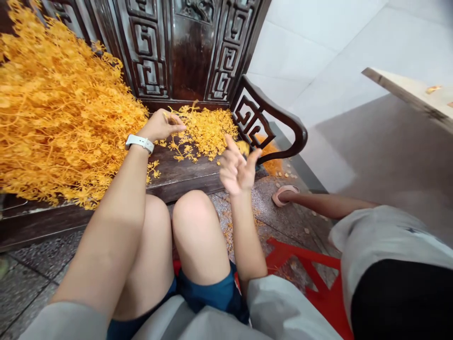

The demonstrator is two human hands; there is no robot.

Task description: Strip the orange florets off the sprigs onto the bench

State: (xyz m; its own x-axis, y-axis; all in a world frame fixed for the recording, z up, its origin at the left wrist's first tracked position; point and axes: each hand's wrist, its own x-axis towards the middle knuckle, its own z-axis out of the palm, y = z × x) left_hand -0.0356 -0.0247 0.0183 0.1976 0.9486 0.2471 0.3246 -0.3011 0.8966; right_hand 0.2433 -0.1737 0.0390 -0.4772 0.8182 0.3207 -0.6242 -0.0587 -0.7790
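Observation:
A large heap of orange-yellow branching plastic pieces (63,113) covers the left part of a dark wooden bench (177,177). To its right lies a smaller pile of yellow pieces (212,132). My left hand (163,125), with a white watch on the wrist, is at the left edge of the smaller pile, fingers pinched together; what they hold is too small to make out. In front of the bench's armrest, my right hand (238,165) is raised palm up with its fingers apart, slightly blurred. A yellow and dark thing shows just behind its fingers.
The bench has a carved back (191,56) and a curved armrest (297,127). Orange bits (271,156) lie on the floor beyond it. A red stool (314,269) stands at lower right, near another person's leg (329,203). A board edge (406,92) juts in at right.

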